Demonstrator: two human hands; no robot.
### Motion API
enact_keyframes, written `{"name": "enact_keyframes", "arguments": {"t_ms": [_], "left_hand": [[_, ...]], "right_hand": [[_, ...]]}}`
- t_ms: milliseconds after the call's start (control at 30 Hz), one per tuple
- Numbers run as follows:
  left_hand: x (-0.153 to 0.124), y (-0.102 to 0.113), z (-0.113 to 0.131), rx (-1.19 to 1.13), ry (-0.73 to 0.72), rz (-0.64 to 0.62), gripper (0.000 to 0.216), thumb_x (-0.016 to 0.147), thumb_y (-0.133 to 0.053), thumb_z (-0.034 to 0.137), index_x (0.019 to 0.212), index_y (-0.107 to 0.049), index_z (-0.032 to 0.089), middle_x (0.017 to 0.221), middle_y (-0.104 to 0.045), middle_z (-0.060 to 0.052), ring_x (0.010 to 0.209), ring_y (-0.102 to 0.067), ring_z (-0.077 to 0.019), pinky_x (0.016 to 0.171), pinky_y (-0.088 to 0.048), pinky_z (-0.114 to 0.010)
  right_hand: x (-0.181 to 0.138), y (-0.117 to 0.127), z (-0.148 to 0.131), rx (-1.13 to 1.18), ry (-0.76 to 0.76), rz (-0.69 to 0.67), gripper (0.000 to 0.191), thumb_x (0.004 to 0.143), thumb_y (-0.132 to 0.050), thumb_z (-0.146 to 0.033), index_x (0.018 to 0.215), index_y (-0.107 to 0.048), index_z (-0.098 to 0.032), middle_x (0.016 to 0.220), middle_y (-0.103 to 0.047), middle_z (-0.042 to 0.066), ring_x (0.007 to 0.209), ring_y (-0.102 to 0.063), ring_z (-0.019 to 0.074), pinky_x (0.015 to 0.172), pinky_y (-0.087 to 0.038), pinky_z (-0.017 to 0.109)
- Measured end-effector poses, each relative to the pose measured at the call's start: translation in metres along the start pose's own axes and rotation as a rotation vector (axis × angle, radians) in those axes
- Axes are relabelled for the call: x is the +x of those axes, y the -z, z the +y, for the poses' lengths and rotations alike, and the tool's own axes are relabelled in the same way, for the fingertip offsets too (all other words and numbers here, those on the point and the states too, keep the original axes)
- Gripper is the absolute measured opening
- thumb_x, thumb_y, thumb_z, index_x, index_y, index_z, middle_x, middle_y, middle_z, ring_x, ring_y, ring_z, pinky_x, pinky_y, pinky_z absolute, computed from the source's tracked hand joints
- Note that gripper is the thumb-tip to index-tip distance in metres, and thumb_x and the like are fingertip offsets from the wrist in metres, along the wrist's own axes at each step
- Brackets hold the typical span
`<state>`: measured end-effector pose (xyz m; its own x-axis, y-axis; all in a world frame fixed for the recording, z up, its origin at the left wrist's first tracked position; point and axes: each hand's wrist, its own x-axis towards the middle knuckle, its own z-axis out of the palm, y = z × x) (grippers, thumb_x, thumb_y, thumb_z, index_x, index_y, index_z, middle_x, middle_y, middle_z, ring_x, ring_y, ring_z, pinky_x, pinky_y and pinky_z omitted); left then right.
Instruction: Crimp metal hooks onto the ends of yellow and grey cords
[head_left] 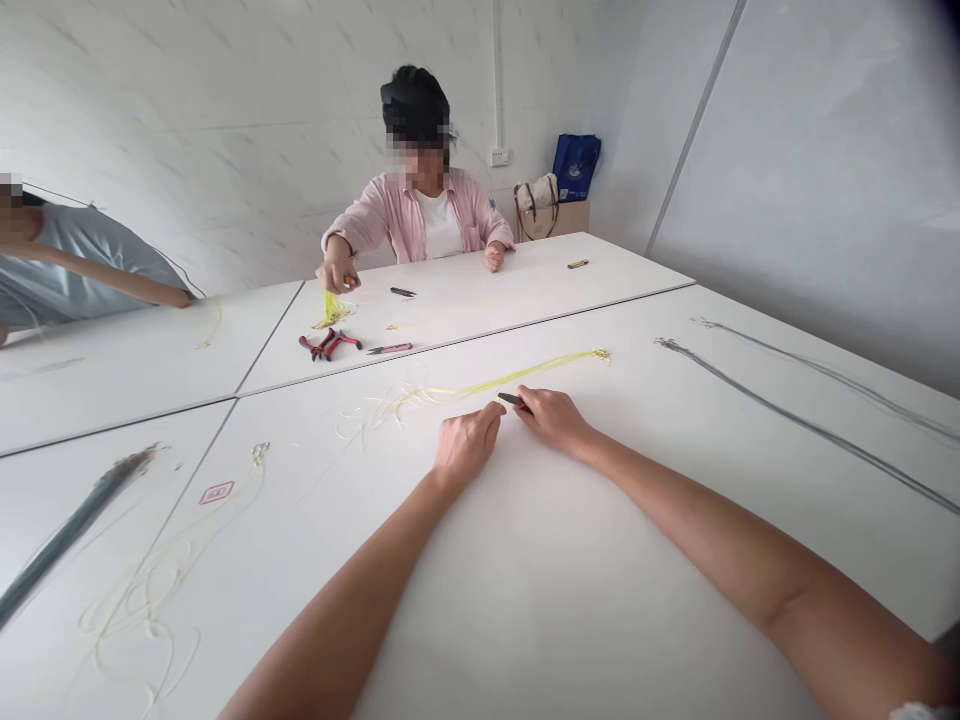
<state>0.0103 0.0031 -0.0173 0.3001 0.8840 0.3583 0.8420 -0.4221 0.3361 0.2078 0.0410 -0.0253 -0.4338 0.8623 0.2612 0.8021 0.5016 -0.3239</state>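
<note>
My right hand (553, 415) is closed around small pliers (510, 398), whose dark jaws point left and whose handles are mostly hidden in the palm. The fingers of my left hand (469, 438) are pinched together just beside the jaw tips. Whatever lies between them is too small to make out. Right behind both hands stretches a bundle of thin yellow cords (510, 377), with metal ends gathered at the right and loose strands fanning out at the left.
Grey cord bundles (780, 408) lie at right, a darker bundle (82, 525) at far left. Pale loose cords (142, 590) curl near a red-bordered label (217, 492). Across the table, a person (427, 200) holds yellow cords (330, 308) near red-handled pliers (328, 345) and pink thread snips (390, 349).
</note>
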Motion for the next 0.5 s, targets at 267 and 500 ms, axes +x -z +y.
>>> {"name": "enact_keyframes", "arguments": {"t_ms": [267,500], "left_hand": [[-0.0003,0.0036,0.0005,-0.002,0.063,0.000,0.036,0.101,-0.037,0.022,0.109,-0.072,0.025,0.076,-0.075,0.000,0.061,-0.064,-0.0148,0.060,-0.032,-0.025],[0.0007,0.0023,0.0012,0.021,0.081,-0.003,0.037,0.099,-0.039,0.021,0.110,-0.074,0.025,0.075,-0.075,-0.001,0.061,-0.064,-0.0152,0.059,-0.032,-0.025]], "right_hand": [[0.0009,0.0024,-0.0023,-0.006,0.002,-0.008,0.008,0.103,-0.049,-0.023,0.097,-0.054,-0.021,0.086,-0.071,0.004,0.074,-0.063,0.0178,0.062,-0.030,0.026],[0.0016,0.0028,-0.0033,-0.018,-0.003,-0.018,0.011,0.104,-0.049,-0.025,0.097,-0.055,-0.021,0.085,-0.072,0.004,0.073,-0.064,0.0177,0.061,-0.030,0.026]]}}
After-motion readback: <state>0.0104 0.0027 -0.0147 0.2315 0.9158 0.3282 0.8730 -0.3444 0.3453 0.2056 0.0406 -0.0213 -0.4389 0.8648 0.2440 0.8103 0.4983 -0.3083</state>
